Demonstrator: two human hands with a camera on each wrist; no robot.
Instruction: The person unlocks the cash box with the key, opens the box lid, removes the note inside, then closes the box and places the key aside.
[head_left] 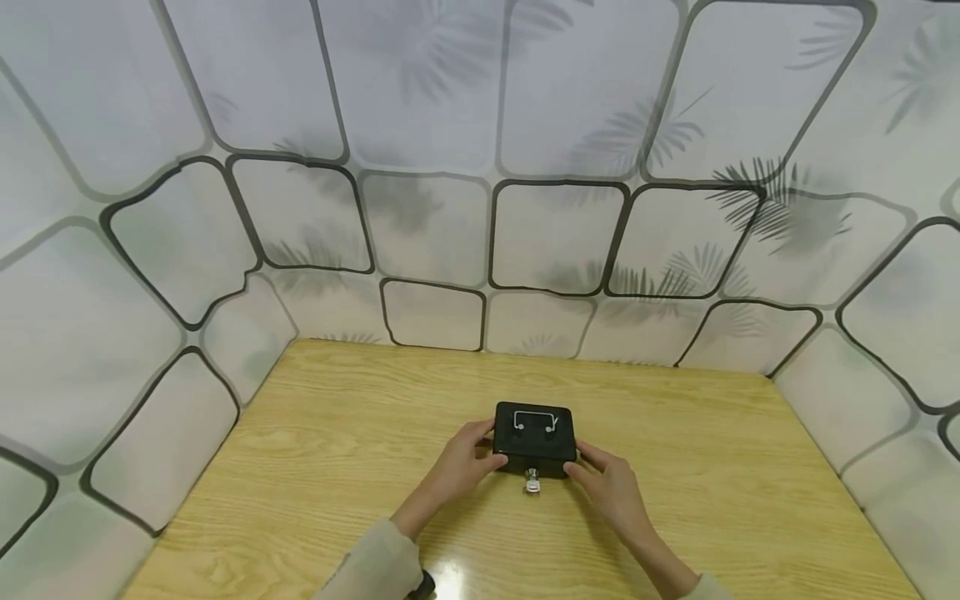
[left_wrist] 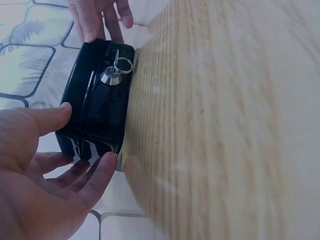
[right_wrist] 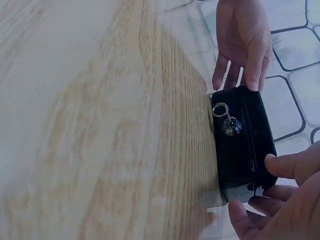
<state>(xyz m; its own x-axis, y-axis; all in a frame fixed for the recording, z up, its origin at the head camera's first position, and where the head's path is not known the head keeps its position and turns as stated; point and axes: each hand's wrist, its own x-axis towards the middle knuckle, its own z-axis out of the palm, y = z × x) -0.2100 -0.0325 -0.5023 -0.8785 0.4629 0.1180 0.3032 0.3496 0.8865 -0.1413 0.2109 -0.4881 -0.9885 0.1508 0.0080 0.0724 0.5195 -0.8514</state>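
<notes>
A small black cash box [head_left: 534, 442] with a wire handle [head_left: 535, 413] folded on its lid sits on the wooden table, lid closed. From its front lock [left_wrist: 111, 76] sticks a key [right_wrist: 229, 116] with a ring. My left hand [head_left: 462, 458] holds the box's left side, thumb at the front corner and fingers along the side wall. On the opposite side my right hand [head_left: 611, 492] grips it the same way, thumb at the front right corner. Both wrist views show the fingertips against the box's ends.
The wood-grain table [head_left: 337, 467] spreads around the box. Pale fabric walls [head_left: 427, 225] with a dark stone-outline and leaf pattern rise behind it and on both sides. A dark object [head_left: 423, 586] shows beside the left sleeve at the bottom.
</notes>
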